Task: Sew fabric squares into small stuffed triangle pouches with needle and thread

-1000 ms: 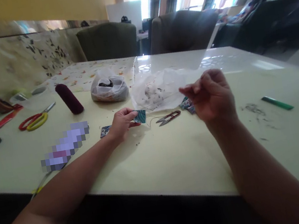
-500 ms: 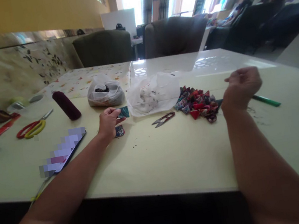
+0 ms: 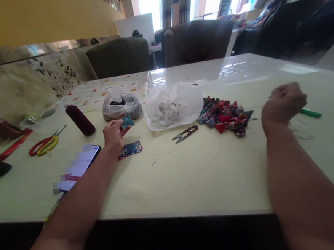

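Observation:
My left hand pinches a small teal patterned piece of cloth above the table. From the cloth a fine thread runs taut across to my right hand, which is raised at the right with its fingers closed; their tips are turned away, so any needle is hidden. Patterned dark blue cloth pieces lie under my left wrist. Thread snips rest between the hands, beside a pile of folded fabric pieces in red, blue and other colours.
Behind the hands are a plastic bag with dark contents and a flattened white bag. To the left lie a maroon thread cone, red-and-yellow scissors and a phone. A green stick is beyond my right wrist.
My right hand has moved further right, away from the cloth, with the thread stretched between. My left hand has shifted slightly left in view, uncovering more of the blue pieces. The view has also shifted.

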`<state>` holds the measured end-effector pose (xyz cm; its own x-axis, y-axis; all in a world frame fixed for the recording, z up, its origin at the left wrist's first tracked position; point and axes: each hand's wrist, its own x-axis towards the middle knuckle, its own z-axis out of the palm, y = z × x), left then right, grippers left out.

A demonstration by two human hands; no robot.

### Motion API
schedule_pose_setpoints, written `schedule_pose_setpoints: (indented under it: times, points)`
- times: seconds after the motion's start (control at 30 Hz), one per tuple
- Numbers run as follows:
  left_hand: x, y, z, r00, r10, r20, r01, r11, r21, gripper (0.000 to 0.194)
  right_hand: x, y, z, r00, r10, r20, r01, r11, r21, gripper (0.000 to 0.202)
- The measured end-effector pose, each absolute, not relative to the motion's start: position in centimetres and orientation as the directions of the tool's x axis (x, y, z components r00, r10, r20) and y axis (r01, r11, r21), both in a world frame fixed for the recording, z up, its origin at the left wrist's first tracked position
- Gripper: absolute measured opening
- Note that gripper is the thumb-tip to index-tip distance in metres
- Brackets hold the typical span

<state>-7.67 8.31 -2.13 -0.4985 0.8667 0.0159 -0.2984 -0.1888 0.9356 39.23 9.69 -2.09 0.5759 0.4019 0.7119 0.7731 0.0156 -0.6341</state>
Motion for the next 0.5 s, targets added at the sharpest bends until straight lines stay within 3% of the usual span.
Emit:
schedule_pose_setpoints:
  times: [0.1,0.27,0.4,0.5]
  points:
    - [-7.8,8.4,-2.0,-0.504,0.864,0.024,-0.311,-0.208,0.927,0.010,38.9,9.5,-1.7,0.692,0.296,0.658,0.707,-0.097,-0.701,0.033]
    - [-7.3,8.1,-2.0,-0.464,0.885,0.030,-0.302,-0.190,0.934,0.012,38.6,9.3,-1.3,0.739,0.305,0.601,0.653,-0.104,-0.750,0.035]
    - [-5.9,7.1,-2.3,-0.339,0.939,0.050,-0.246,-0.139,0.959,0.013,37.2,9.7,-1.0,0.787,0.428,0.444,0.457,0.079,-0.886,0.029]
    - [-4.4,5.9,-2.4,-0.242,0.969,0.057,-0.197,-0.106,0.975,0.017,34.2,9.8,-0.5,0.681,0.620,0.390,0.326,0.220,-0.919,0.020]
